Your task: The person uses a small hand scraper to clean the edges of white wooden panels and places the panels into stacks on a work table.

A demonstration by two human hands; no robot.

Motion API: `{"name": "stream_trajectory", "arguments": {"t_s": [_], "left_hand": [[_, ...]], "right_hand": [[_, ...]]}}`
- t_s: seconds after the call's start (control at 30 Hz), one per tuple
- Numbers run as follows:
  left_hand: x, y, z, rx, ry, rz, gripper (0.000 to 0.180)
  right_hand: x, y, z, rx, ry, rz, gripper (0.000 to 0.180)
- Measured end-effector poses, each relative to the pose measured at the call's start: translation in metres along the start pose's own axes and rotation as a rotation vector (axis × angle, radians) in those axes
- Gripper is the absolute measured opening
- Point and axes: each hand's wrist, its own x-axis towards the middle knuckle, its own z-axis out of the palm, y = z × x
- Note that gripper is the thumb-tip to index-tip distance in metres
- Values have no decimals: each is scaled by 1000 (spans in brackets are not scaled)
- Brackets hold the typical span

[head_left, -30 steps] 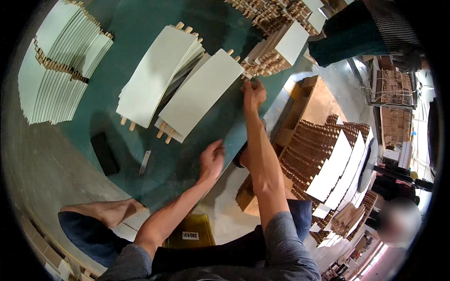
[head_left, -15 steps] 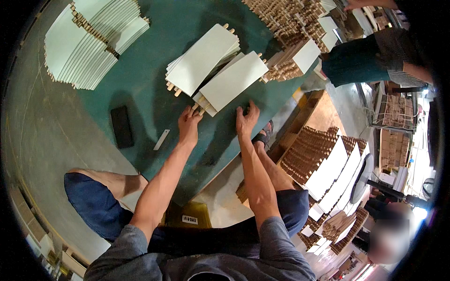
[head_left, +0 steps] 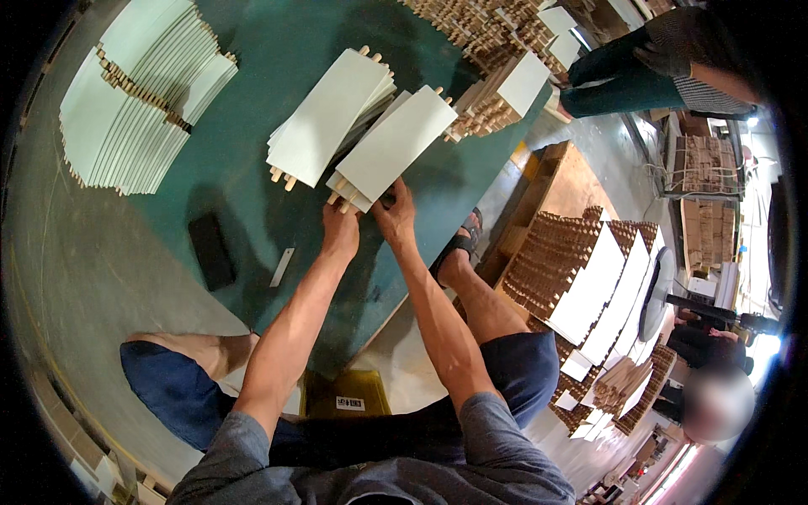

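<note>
— Where's the white panel stack?
— Just beyond both: left hand by its near-end pegs, right hand beside its near corner.
— Gripping?
— Both partly curled, fingertips hidden; I can't tell.

The desk is dark green. Toward its middle, the left stack and the right stack of boards are both plain, pale greenish white, with light tan pegs. By its left edge, the row of boards shows fine dark stripes and a brown band across white. Toward the near-left corner, the slab is black, the strip silvery white. The shirt is grey.
</note>
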Motion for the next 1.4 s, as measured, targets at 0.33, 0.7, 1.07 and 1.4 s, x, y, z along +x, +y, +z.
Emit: {"name": "stream_trajectory", "arguments": {"t_s": [0.33, 0.7, 1.07, 1.4], "left_hand": [[3, 28, 59, -232, 163, -18, 45], [33, 34, 97, -342, 198, -64, 38], [98, -1, 137, -409, 228, -133, 48], [142, 14, 176, -337, 156, -97, 26]], "right_hand": [[19, -5, -13, 153, -60, -49, 86], [62, 13, -34, 127, -72, 14, 88], [31, 40, -31, -125, 301, -290, 65], [31, 29, -25, -270, 267, -277, 55]]}}
